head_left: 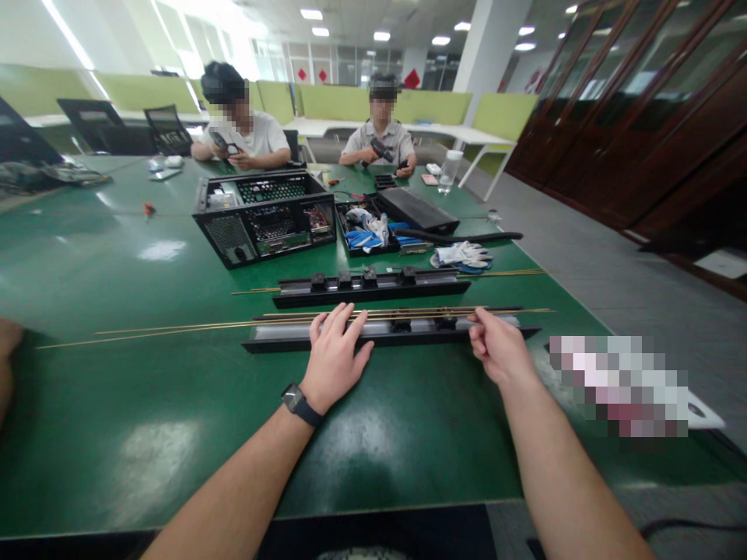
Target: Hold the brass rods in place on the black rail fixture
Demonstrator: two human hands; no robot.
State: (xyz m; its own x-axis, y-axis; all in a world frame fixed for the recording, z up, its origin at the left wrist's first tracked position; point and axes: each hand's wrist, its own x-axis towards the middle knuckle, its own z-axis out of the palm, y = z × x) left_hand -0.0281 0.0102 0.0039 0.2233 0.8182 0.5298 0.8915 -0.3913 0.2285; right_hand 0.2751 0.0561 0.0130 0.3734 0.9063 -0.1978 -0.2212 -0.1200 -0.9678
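A long black channel (292,344) with a pale inner strip lies across the table in front of me. Several thin brass-coloured rods (204,327) run along its top and stick out far to the left. My left hand (338,342), wearing a dark watch (299,401), rests on the rods with its fingers outstretched. At the channel's right end, my right hand (496,342) is closed, thumb and forefinger pinched at a thin rod. A second black channel (373,295) with several small black blocks lies just behind, with more thin rods at its ends.
Behind the channels are an open computer case (233,241), a tray with gloves (370,233), a black box (417,208) and a loose glove (464,255). A blurred flat object (618,385) lies right. Two people (250,140) sit opposite; someone's arm (7,358) shows at left.
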